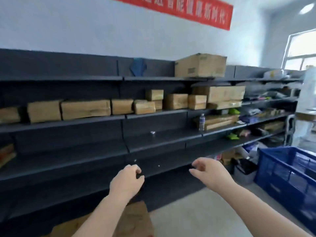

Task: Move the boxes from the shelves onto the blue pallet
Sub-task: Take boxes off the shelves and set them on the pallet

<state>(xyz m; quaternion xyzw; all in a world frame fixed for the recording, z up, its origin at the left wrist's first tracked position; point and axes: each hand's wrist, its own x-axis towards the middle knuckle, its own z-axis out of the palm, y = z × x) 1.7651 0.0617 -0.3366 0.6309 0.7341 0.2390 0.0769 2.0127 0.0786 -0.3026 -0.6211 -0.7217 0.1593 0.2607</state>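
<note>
Shelving (68,127), dark grey, runs the full width of the view in tiers. Cardboard boxes (85,109) sit in a row along the second tier from the top, long axes parallel to the shelf front, broad faces toward the camera. Tan, taped, somewhat blurred; no print legible. Largest box (201,65) stands alone on the top tier, long axis also along the shelf. Two flat boxes (222,96) are stacked at the right end of the row. Blue crate (287,175) stands on the floor at lower right, slotted walls. Brown cardboard (135,221) lies low in view, beneath the left forearm.

All shelved boxes lie well above and beyond both hands. Left hand (127,181) is raised before a bare lower shelf, fingers curled inward, nothing gripped. Right hand (209,171) is beside it, apart, fingers loosely bent and spread, thumb pointing left, nothing held.

Water bottle (202,121) stands upright on the third tier, touching a flat box.
</note>
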